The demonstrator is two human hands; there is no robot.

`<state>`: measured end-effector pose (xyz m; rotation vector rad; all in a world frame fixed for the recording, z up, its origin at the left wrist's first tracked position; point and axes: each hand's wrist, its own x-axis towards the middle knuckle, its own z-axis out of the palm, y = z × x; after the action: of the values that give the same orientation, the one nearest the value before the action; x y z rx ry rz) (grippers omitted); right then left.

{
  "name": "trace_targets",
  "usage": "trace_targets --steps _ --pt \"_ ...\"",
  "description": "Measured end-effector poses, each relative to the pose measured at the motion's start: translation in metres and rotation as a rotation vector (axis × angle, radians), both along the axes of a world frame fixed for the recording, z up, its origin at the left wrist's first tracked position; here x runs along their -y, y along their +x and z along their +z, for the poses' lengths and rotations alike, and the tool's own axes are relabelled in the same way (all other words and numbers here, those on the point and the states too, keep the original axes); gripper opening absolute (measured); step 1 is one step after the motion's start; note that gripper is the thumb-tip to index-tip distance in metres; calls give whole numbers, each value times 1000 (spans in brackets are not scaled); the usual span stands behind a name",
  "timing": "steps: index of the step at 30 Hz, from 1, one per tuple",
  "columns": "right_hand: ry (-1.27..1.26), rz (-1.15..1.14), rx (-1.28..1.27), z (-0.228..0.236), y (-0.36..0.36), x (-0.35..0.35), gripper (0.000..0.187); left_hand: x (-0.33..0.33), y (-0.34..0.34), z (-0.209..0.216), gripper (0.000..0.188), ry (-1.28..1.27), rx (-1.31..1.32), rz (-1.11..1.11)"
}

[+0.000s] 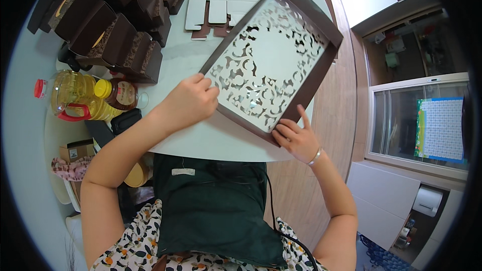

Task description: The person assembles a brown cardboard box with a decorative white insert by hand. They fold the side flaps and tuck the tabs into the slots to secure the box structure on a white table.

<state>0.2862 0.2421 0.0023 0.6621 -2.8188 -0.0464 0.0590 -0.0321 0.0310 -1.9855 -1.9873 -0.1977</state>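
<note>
A shallow brown cardboard box lid [276, 62] is tilted over the right part of the white table, its white inner face toward me. A scrolling cut-out pattern runs through its panel, and its brown side walls stand up. My left hand [193, 99] is closed on the lid's left corner, fingers curled over the edge. At the near corner, my right hand [296, 139] grips the brown wall, with one finger raised along the side. The fingertips behind the walls are hidden.
Several folded dark brown patterned boxes [125, 45] are stacked at the far left. Nearer stand a large oil bottle [75, 95] and a yellow-capped jar [123, 94]. Flat cardboard blanks [208, 0] lie at the table's far side. The white table's [201, 138] curved edge is before me.
</note>
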Motion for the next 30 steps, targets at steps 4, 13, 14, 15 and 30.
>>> trace_targets --steps 4,13,14,15,30 --pt "-58 69 45 -7 -16 17 8 -13 3 -27 7 -67 92 64" --pt "182 37 528 -4 -44 32 14 -55 94 -88 9 185 278 -86" --pt "216 47 573 -2 -47 32 16 -56 95 -90 9 187 288 -87" --pt "248 59 614 0 -51 32 18 -55 94 -90 9 187 295 -87" --pt "61 -109 1338 -2 -108 26 28 -53 101 -89 6 159 327 -72"
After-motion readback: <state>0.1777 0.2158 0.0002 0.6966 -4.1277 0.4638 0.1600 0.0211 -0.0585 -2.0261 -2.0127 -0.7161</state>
